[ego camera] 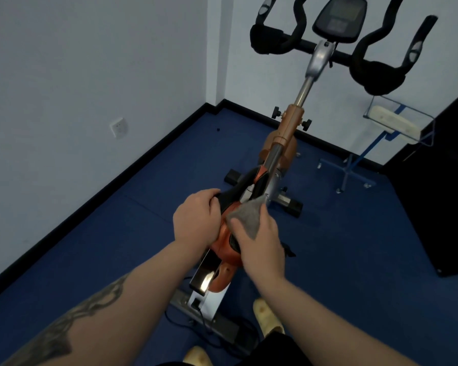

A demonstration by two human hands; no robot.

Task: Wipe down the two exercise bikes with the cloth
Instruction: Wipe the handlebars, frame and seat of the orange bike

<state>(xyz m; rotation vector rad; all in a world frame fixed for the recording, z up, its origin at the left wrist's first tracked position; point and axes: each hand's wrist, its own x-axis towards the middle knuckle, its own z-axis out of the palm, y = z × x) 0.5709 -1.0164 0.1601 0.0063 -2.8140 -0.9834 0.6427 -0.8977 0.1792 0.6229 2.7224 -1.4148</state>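
Two pale slippers (pixel 267 317) are showing at the bottom edge, standing on the blue floor (pixel 354 247) beside the rear base of an exercise bike (pixel 283 143). Just above them, the left hand (pixel 196 217) is curling its fingers over the left edge of the black and orange saddle (pixel 238 191), gripping it. The right hand (pixel 262 247) is lying on the saddle's right side with a grey cloth (pixel 246 217) pinned beneath its fingers, the thumb lying across the fabric; the cloth is touching the orange cover just behind the seat post. The two hands are sitting close together, on opposite sides of the saddle. Further on, the orange frame is rising into a silver stem. At the far end, black handlebars (pixel 365 56) and a dark console (pixel 339 19) are standing against the white wall. Off to the right, a blue wire stand (pixel 397 122) is carrying a pale object.
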